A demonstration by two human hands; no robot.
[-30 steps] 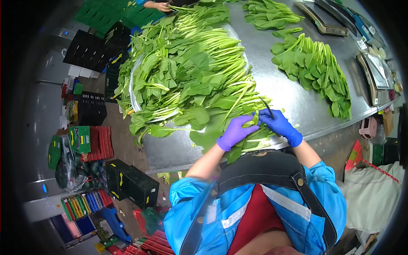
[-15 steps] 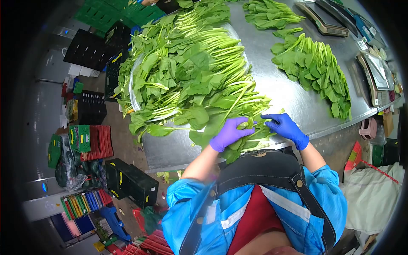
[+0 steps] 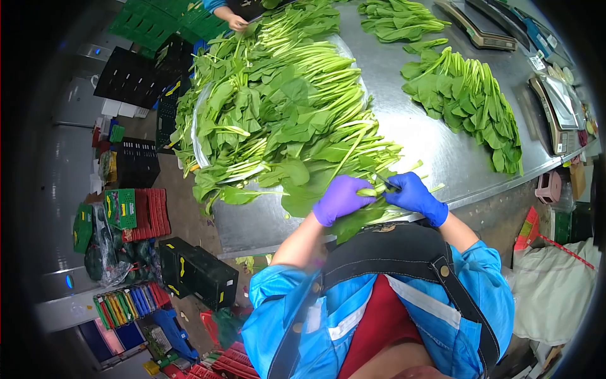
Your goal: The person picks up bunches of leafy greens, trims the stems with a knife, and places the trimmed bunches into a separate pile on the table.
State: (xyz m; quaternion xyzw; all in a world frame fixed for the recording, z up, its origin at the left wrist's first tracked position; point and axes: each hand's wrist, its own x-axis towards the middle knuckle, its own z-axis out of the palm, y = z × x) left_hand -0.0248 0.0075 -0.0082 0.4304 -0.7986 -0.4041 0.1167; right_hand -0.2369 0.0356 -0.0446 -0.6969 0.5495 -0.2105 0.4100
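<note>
My left hand point(image 3: 344, 199), in a purple glove, is closed around the stem of a leafy green point(image 3: 353, 225) near the table's front edge. Close on its right, my right hand point(image 3: 415, 197) in a blue glove has its fingers closed on a small dark blade point(image 3: 387, 183), at the cut end of the stem. A large heap of leafy greens point(image 3: 293, 114) lies just beyond both hands on the metal table point(image 3: 398, 88). Farther right on the table are a row of neatly laid greens point(image 3: 470, 104) and another bunch point(image 3: 404, 20) behind it.
Scales point(image 3: 549, 120) stand along the table's right side. A co-worker's hand point(image 3: 237, 23) is at the heap's far left end. Black crates point(image 3: 199, 271), red crates point(image 3: 148, 211) and green crates point(image 3: 145, 25) are on the left. A white sack point(image 3: 552, 290) lies at right.
My right hand has moved slightly left, closer to my left hand, and its fingers have closed in. The dark blade now shows between my hands. The co-worker's hand has come farther into view.
</note>
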